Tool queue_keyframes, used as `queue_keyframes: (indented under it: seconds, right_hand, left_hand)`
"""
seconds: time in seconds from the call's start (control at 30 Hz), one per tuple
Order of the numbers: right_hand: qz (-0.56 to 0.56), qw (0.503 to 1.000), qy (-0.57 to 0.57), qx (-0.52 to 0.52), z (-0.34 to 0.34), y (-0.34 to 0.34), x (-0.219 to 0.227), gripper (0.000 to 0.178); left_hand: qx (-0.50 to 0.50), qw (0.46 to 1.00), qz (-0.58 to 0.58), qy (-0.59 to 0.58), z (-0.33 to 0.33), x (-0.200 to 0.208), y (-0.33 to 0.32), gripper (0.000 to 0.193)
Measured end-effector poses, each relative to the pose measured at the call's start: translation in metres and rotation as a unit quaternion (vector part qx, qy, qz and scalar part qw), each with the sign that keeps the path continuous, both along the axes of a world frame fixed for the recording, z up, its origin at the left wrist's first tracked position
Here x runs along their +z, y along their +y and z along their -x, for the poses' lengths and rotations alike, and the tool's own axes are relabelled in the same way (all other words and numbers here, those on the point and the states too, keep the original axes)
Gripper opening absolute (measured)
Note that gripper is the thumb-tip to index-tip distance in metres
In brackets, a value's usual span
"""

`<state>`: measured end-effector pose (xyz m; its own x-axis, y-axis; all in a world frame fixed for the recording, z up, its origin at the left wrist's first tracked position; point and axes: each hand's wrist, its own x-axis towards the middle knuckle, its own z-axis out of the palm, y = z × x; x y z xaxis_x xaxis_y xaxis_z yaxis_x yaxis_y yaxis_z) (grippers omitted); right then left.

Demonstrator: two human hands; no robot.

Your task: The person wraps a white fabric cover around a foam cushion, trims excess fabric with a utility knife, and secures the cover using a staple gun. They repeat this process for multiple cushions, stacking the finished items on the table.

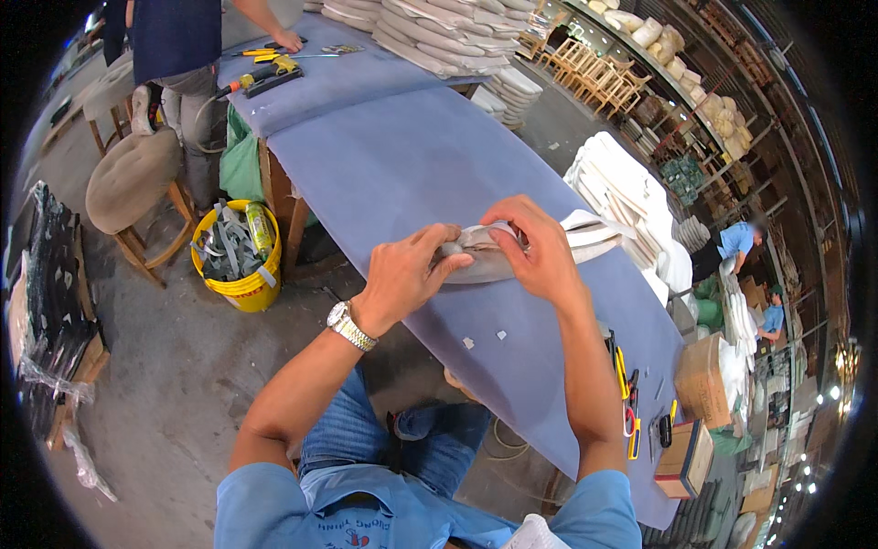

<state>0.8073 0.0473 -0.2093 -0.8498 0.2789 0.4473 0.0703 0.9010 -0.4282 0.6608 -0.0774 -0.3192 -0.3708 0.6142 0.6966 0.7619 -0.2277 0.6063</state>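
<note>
Above the table with its blue-grey covering, both hands grip a pale grey-white fabric piece, folded and gathered between them. My left hand pinches its left end between thumb and fingers. Curled over the top, my right hand presses thumb and fingertips into the folds near the middle. From there the fabric runs on to the right and ends in a loose, lighter tail beyond my right wrist. The fingers partly hide what lies inside the folds. Two small white scraps lie on the table below.
A yellow bucket of grey scraps stands on the floor left of the table. Yellow-handled cutters and a cardboard box lie at the right. Stacked pale cushions rise at the back, where another person's hand rests near tools.
</note>
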Motion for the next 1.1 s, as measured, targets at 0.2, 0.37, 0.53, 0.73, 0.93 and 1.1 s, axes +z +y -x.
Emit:
queue_keyframes:
  seconds: [0.2, 0.37, 0.53, 0.73, 0.93, 1.1]
  right_hand:
    - [-0.157, 0.984, 0.082, -0.008, 0.003, -0.012, -0.005, 0.012]
    - [-0.044, 0.991, 0.068, -0.103, -0.007, -0.013, -0.032, 0.009]
    - [-0.015, 0.985, 0.034, -0.169, -0.019, -0.021, -0.034, 0.020]
    - [0.060, 0.982, 0.057, -0.169, -0.028, -0.023, -0.042, 0.025]
    - [0.125, 0.978, 0.088, -0.142, -0.044, -0.020, -0.049, 0.027]
    - [0.128, 0.978, 0.091, -0.139, -0.057, -0.025, -0.047, 0.025]
  left_hand:
    - [0.011, 1.000, 0.009, -0.021, 0.006, 0.005, 0.002, 0.035]
    - [0.019, 0.998, 0.036, -0.041, -0.031, 0.016, 0.001, 0.034]
    - [0.047, 0.997, -0.051, -0.026, -0.053, 0.004, 0.010, 0.036]
    - [0.036, 0.996, -0.070, -0.048, -0.069, -0.007, 0.002, 0.046]
    - [0.030, 0.998, -0.051, -0.020, -0.079, -0.007, -0.006, 0.051]
    - [0.008, 0.998, -0.054, -0.007, -0.083, -0.008, -0.007, 0.052]
